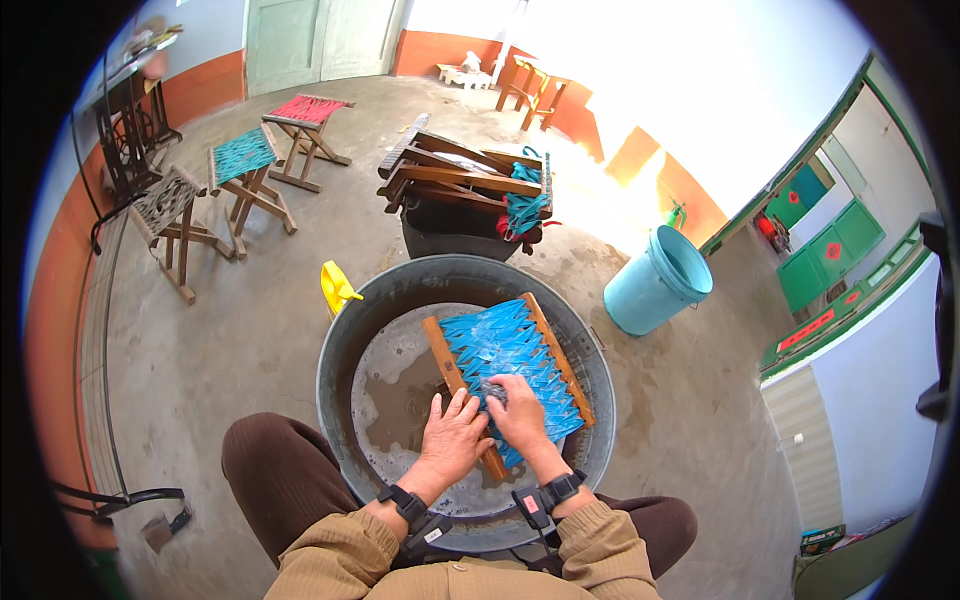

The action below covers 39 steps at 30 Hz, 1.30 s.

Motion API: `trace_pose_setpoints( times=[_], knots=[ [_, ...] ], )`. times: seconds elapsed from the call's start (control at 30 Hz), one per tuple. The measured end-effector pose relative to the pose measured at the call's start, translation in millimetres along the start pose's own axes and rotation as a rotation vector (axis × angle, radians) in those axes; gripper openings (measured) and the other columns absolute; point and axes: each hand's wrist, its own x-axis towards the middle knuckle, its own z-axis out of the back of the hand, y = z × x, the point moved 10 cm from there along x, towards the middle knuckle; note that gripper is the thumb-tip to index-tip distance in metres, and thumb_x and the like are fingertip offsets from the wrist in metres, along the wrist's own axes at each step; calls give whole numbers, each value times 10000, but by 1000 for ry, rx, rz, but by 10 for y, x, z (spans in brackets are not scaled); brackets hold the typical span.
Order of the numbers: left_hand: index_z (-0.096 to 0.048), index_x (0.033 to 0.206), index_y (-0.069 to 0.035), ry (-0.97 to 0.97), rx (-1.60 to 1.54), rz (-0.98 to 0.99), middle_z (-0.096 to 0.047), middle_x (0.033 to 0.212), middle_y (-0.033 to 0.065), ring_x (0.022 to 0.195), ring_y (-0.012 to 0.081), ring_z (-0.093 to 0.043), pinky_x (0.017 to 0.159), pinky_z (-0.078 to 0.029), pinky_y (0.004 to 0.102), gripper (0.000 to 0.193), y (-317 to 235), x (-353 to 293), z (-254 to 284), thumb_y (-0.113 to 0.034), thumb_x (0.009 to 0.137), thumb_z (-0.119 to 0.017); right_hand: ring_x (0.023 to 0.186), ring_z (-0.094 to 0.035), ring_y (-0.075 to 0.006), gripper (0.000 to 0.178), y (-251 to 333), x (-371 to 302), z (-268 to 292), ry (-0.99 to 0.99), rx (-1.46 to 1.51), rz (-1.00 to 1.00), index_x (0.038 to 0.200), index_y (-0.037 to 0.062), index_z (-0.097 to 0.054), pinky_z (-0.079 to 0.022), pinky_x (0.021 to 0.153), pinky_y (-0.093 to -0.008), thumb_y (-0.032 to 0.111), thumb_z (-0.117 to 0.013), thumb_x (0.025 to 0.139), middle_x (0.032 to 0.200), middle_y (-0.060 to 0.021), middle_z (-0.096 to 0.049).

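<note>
A folding stool with a blue woven strap seat (500,335) and two wooden rails leans in a round metal tub (340,440) of murky, sudsy water. White foam streaks the seat. My left hand (455,440) lies on the stool's left rail with its fingers spread. Just beside it, my right hand (520,412) grips a grey scouring pad (492,391) and presses it to the seat near that rail. The palm side of the right hand is hidden. Both wrists wear black straps with small devices.
Behind the tub, wooden folding stools (465,180) are piled on a dark container (450,235). A light-blue bucket (650,285) stands to the right, a yellow bottle (338,288) by the tub's left rim. Stools with red (308,108), teal (243,155) and grey (165,203) seats stand far left.
</note>
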Motion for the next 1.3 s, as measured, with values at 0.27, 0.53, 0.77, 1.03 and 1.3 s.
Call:
trace_pose_setpoints(
  times=[0.27, 0.53, 0.77, 1.03, 1.3],
  knots=[
    [-619, 1233, -145, 95, -23, -23, -503, 1425, 78, 1401, 323, -361, 1085, -292, 595, 456, 16, 26, -19, -434, 882, -658, 922, -641, -345, 185, -167, 171, -170, 65, -302, 84, 999, 117, -589, -545, 728, -462, 141, -681, 841, 992, -105, -592],
    [-624, 1204, -160, 71, -9, -29, -513, 1419, 60, 1405, 322, -352, 1123, -231, 626, 423, 20, 17, 7, -456, 902, -637, 925, -645, -367, 200, -529, 300, 154, -12, -252, -99, 1018, 129, -601, -525, 753, -478, 187, -693, 851, 1036, -118, -619],
    [-619, 1200, -170, 42, -33, -43, -510, 1424, 60, 1408, 322, -347, 1128, -219, 628, 415, 37, 1, 25, -465, 908, -629, 907, -656, -345, 186, -575, 227, 153, 47, -458, -86, 986, 141, -591, -543, 726, -482, 158, -701, 836, 971, -107, -591],
    [-614, 1229, -186, 24, 1, -39, -509, 1430, 57, 1416, 317, -338, 1134, -205, 626, 426, 51, 5, -32, -475, 916, -615, 903, -646, -372, 177, -56, 236, -96, 32, -110, 174, 986, 133, -594, -541, 732, -481, 168, -692, 843, 989, -123, -604],
    [-607, 1241, -182, 31, -32, -38, -492, 1459, 64, 1421, 312, -335, 1135, -189, 632, 439, 62, -18, -63, -480, 919, -604, 864, -666, -364, 144, -473, 425, 71, 3, -509, -105, 968, 129, -599, -547, 701, -483, 150, -681, 850, 977, -130, -610]
  ],
)
